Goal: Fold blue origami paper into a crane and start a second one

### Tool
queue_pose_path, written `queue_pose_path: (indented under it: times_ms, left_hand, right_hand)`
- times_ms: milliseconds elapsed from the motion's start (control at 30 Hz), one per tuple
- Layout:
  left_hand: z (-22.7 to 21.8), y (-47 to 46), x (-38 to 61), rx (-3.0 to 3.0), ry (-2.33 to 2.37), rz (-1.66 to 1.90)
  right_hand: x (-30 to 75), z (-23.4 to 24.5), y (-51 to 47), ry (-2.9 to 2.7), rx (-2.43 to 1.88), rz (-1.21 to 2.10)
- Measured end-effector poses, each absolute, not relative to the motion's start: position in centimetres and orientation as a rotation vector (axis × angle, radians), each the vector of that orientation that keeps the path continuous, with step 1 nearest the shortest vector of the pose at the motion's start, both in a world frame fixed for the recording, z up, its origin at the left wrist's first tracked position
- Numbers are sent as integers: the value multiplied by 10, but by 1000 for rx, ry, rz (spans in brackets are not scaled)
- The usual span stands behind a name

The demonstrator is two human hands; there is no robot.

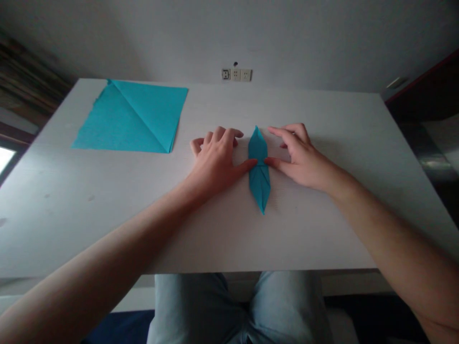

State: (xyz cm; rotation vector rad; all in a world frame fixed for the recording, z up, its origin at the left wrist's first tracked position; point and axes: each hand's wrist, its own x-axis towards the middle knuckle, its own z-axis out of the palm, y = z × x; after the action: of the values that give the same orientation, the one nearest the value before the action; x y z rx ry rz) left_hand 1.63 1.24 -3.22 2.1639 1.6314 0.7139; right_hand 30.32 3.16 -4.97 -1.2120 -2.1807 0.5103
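Observation:
A narrow folded piece of teal paper (258, 179), pointed at both ends, lies lengthwise on the white table (229, 229). My left hand (215, 160) rests on the table just left of it, thumb tip touching the paper's left edge at its middle, fingers loosely curled. My right hand (297, 155) sits on the right side, thumb pressing the paper's right edge at the middle, fingers spread and hovering near its upper tip. Neither hand grips the paper; both thumbs pinch in on its waist.
A stack of square teal paper sheets (132, 117), the top one creased diagonally, lies at the table's far left. A wall socket strip (236, 74) is on the wall behind. My legs in light trousers (236, 306) show under the table's near edge.

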Motion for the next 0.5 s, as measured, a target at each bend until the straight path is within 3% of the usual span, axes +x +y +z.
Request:
queue_pose_path:
  times_ms: [333, 500]
  left_hand:
    - [-24, 11, 19, 2218, 1633, 557]
    - [-24, 13, 15, 2216, 1604, 639]
  right_hand:
    - [289, -58, 41, -2058, -1268, 502]
    - [279, -35, 36, -1915, -1243, 1027]
